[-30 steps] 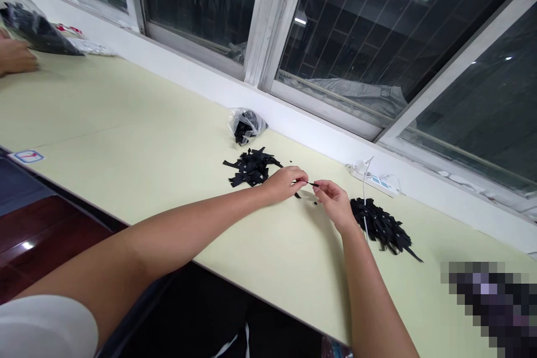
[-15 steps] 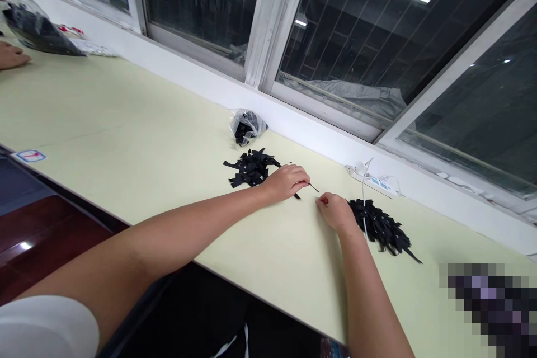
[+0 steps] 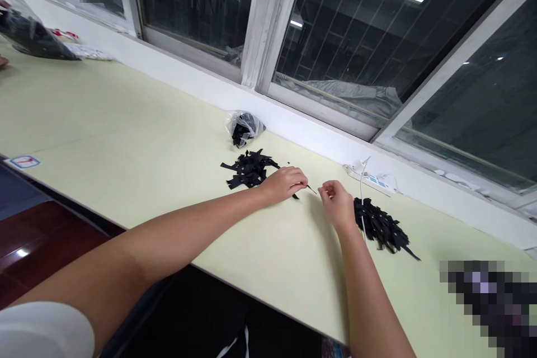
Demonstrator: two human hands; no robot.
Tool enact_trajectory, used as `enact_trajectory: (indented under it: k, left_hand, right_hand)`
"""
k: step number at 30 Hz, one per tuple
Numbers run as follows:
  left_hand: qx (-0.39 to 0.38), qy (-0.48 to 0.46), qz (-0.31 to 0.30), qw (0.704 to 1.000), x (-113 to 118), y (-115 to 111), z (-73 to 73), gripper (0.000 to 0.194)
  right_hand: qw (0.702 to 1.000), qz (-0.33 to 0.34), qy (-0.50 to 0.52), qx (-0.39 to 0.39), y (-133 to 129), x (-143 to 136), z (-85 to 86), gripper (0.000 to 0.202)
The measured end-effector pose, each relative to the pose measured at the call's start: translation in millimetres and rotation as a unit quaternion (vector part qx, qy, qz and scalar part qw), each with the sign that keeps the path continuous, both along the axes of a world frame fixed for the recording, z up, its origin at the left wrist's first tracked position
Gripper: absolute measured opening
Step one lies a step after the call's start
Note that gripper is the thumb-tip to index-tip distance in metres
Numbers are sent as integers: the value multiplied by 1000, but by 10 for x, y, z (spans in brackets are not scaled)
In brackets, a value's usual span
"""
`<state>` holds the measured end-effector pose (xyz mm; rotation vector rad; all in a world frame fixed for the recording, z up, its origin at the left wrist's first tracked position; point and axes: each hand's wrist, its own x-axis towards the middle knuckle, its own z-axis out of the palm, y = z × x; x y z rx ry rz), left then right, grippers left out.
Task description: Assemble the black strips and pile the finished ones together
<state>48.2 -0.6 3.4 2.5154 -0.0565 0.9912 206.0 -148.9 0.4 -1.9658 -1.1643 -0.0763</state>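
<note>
My left hand (image 3: pixel 286 183) is closed in a pinch on a thin black strip (image 3: pixel 311 189), whose narrow end sticks out to the right of the fingertips. Just right of that end is my right hand (image 3: pixel 337 201), fingers curled and thumb close to them; whether anything is between them is too small to see. A loose pile of short black strips (image 3: pixel 248 169) lies behind and left of my left hand. Beside my right wrist, more black strips (image 3: pixel 381 225) lie heaped in a longer, more orderly row, with small pale spots on them.
A clear plastic bag (image 3: pixel 246 127) of black pieces stands by the wall. A power strip (image 3: pixel 375 180) with a white cable (image 3: pixel 363 201) lies at the right. Far left are a larger dark-filled bag (image 3: pixel 33 36) and part of another person's hand (image 3: pixel 3 61). A label (image 3: pixel 25 161) marks the table's front edge.
My right hand has lifted slightly and its fingers have turned upward beside the strip's end. My left hand keeps its pinch on the strip. The view has shifted a little.
</note>
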Motion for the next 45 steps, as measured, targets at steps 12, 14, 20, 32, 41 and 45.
enact_trajectory:
  k: [12, 14, 20, 32, 41, 45]
  left_hand:
    - [-12, 30, -9, 999, -4, -40, -8, 13]
    - [-18, 29, -10, 999, -10, -40, -11, 12]
    - [-49, 22, -17, 998, -17, -62, -35, 13]
    - [-159, 24, 8, 987, -26, -135, -22, 8]
    - [-140, 34, 14, 989, -11, -104, -66, 5]
    - [-126, 41, 12, 991, 18, -102, -89, 4]
  right_hand:
    - [954, 176, 219, 102, 82, -218, 47, 41]
    - [956, 180, 209, 95, 75, -204, 42, 40]
    - [962, 180, 191, 80, 70, -193, 42, 40]
    - [963, 181, 192, 52, 37, -250, 93, 39]
    - [960, 163, 222, 42, 66, -203, 23, 42]
    - [949, 164, 265, 43, 77, -227, 3, 45]
